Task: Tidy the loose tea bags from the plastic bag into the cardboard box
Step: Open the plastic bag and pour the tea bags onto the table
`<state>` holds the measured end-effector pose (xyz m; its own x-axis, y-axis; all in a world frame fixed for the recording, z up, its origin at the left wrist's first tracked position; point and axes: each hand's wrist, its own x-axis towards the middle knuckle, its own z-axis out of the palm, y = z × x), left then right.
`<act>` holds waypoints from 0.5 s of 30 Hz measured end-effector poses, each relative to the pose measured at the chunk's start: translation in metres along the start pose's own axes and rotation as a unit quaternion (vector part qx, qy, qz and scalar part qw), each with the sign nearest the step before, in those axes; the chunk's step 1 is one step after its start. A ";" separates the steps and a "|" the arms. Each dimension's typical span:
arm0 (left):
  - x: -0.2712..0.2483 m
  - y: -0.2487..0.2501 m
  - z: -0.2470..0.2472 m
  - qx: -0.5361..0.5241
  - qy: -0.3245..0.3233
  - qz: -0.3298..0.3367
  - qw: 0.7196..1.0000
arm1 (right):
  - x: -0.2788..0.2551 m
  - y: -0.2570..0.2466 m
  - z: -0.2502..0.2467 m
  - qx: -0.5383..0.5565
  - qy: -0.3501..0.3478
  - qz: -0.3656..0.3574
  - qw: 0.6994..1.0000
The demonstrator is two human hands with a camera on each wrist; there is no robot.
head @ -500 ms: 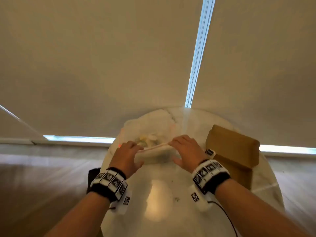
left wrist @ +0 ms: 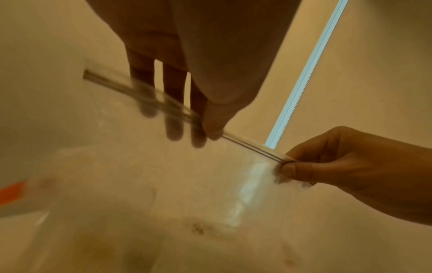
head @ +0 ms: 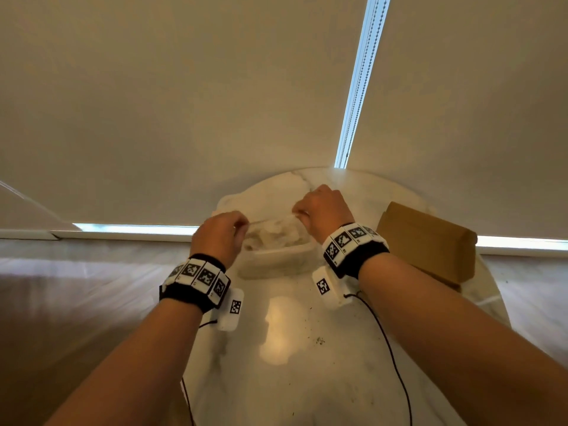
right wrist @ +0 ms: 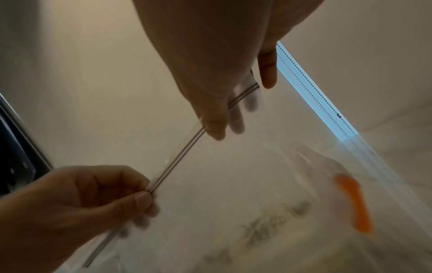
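Observation:
A clear plastic zip bag (head: 276,259) with pale tea bags inside stands on the round marble table (head: 307,348). My left hand (head: 219,233) pinches the bag's zip strip (left wrist: 245,144) near its left part. My right hand (head: 321,210) pinches the same strip (right wrist: 182,151) further right, thumb against fingers. Both hands hold the top of the bag up off the table. The zip strip runs taut between them and looks closed. An orange mark (right wrist: 355,203) shows through the plastic. The brown cardboard box (head: 427,241) lies to the right of my right wrist, closed.
Window blinds (head: 184,103) with a bead chain (head: 359,84) hang right behind the table. Small dark crumbs (head: 319,339) lie on the table near me. Cables (head: 396,364) run from the wrist units across the tabletop.
Both hands have lifted the top of the bag off the table and moved apart along the zip strip; the right hand has gone further back.

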<state>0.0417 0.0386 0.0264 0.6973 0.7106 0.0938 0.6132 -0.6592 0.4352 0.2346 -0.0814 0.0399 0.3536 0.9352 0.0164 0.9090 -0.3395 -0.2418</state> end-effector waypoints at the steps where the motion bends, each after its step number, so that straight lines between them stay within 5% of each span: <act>1: 0.007 0.003 -0.007 -0.007 0.017 -0.009 1.000 | 0.004 0.000 -0.006 0.016 0.020 0.006 1.000; 5: 0.019 0.025 -0.042 -0.036 0.104 0.001 0.994 | 0.004 -0.008 -0.037 0.098 0.156 -0.015 0.983; 8: 0.016 0.040 -0.075 -0.083 0.175 0.089 0.977 | -0.011 -0.014 -0.064 0.171 0.272 -0.042 0.946; 15: -0.038 0.085 -0.126 -0.120 0.195 0.266 0.936 | -0.092 -0.017 -0.119 0.234 0.377 -0.086 0.892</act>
<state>0.0206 -0.0133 0.1726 0.6631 0.3630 0.6546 0.0836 -0.9050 0.4172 0.2130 -0.1738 0.1577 0.4269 0.5764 0.6968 0.8344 0.0460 -0.5492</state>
